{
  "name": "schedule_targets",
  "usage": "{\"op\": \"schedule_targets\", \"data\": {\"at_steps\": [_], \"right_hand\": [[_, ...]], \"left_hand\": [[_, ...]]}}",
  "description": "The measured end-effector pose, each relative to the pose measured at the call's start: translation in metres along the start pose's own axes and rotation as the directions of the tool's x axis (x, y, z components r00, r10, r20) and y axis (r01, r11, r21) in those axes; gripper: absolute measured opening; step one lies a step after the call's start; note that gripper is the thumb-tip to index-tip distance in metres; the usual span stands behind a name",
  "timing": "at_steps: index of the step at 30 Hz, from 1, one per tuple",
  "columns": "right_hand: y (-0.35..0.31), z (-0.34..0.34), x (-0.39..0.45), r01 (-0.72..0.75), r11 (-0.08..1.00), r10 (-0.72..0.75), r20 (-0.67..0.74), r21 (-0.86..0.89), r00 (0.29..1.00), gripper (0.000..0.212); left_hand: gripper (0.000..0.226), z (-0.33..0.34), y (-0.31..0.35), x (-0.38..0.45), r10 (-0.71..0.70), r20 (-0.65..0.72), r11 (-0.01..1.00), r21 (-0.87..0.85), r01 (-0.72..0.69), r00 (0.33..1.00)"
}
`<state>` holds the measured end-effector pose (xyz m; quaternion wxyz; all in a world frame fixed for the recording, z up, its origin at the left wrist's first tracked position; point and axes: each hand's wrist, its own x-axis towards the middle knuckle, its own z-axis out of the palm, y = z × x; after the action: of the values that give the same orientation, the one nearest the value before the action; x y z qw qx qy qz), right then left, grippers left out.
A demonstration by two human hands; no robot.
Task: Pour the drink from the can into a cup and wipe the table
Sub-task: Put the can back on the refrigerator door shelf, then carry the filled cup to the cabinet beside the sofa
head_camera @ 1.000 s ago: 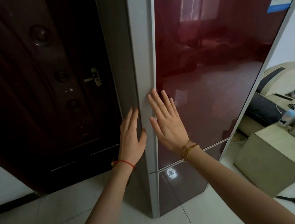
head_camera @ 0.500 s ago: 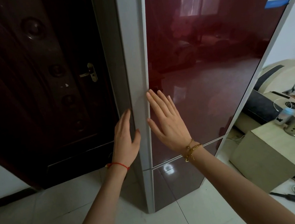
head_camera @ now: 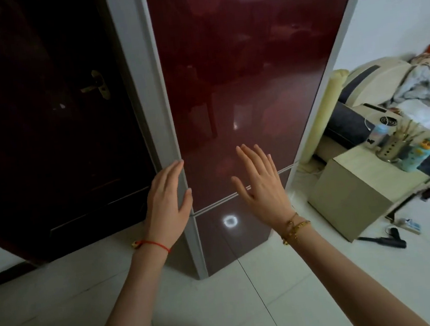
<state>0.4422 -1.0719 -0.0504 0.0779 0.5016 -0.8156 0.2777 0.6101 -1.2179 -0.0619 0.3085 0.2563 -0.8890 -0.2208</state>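
Both hands empty with fingers straight, the left hand point(head_camera: 168, 201) at the fridge door point(head_camera: 247, 83) edge, the right hand point(head_camera: 261, 184) hovering; no can visible, presumably inside, so pull from that edge.

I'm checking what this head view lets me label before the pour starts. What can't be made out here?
- Fridge contents: hidden behind its shut red door; no can or cup shows.
- Fridge top: cut off by the upper edge.
- Left hand and right hand: fingers straight, but contact with the door is unclear.
- Items on the bedside cabinet: blurred, too small to name.
- Dark wooden door: underexposed.
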Motion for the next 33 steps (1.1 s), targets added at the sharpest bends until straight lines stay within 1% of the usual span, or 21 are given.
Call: {"op": "schedule_targets", "data": {"at_steps": [4,8,10,13,16,19,23,26,28,30,33], "right_hand": [[0.018,-0.024,-0.036,-0.105,0.994,0.105,-0.004,-0.009,0.994,0.06],[0.032,-0.047,-0.079,-0.22,0.974,0.219,-0.03,-0.042,0.975,0.062],[0.035,-0.055,-0.103,-0.292,0.954,0.289,-0.053,-0.066,0.956,0.063],[0.035,-0.061,-0.144,-0.398,0.912,0.392,-0.081,-0.094,0.917,0.058],[0.021,-0.061,-0.189,-0.493,0.861,0.481,-0.112,-0.126,0.869,0.058],[-0.008,-0.057,-0.231,-0.599,0.788,0.58,-0.156,-0.14,0.799,0.061],[-0.052,-0.053,-0.289,-0.729,0.672,0.7,-0.209,-0.131,0.683,0.06],[-0.081,-0.058,-0.332,-0.807,0.575,0.761,-0.274,-0.134,0.588,0.061],[-0.098,-0.065,-0.357,-0.853,0.506,0.797,-0.311,-0.127,0.518,0.056],[-0.113,-0.072,-0.382,-0.89,0.44,0.816,-0.359,-0.119,0.452,0.05],[-0.136,-0.081,-0.423,-0.933,0.352,0.837,-0.42,-0.078,0.351,0.051]], "left_hand": [[0.056,0.017,0.021,-0.012,0.062,0.057,0.998,-0.038,-0.06,0.996],[0.053,0.034,0.041,-0.022,0.132,0.145,0.986,-0.118,-0.116,0.981],[0.051,0.04,0.048,-0.027,0.171,0.187,0.979,-0.145,-0.145,0.967],[0.05,0.047,0.057,-0.039,0.226,0.253,0.967,-0.173,-0.186,0.941],[0.05,0.05,0.065,-0.056,0.29,0.328,0.95,-0.211,-0.229,0.899],[0.049,0.047,0.068,-0.075,0.36,0.417,0.929,-0.247,-0.277,0.834],[0.047,0.041,0.072,-0.105,0.459,0.504,0.886,-0.319,-0.336,0.732],[0.045,0.035,0.083,-0.13,0.531,0.548,0.846,-0.381,-0.372,0.647],[0.044,0.034,0.092,-0.144,0.575,0.572,0.818,-0.426,-0.387,0.585],[0.043,0.035,0.104,-0.157,0.625,0.578,0.78,-0.48,-0.401,0.524],[0.042,0.04,0.126,-0.181,0.689,0.585,0.725,-0.543,-0.424,0.428]]}}
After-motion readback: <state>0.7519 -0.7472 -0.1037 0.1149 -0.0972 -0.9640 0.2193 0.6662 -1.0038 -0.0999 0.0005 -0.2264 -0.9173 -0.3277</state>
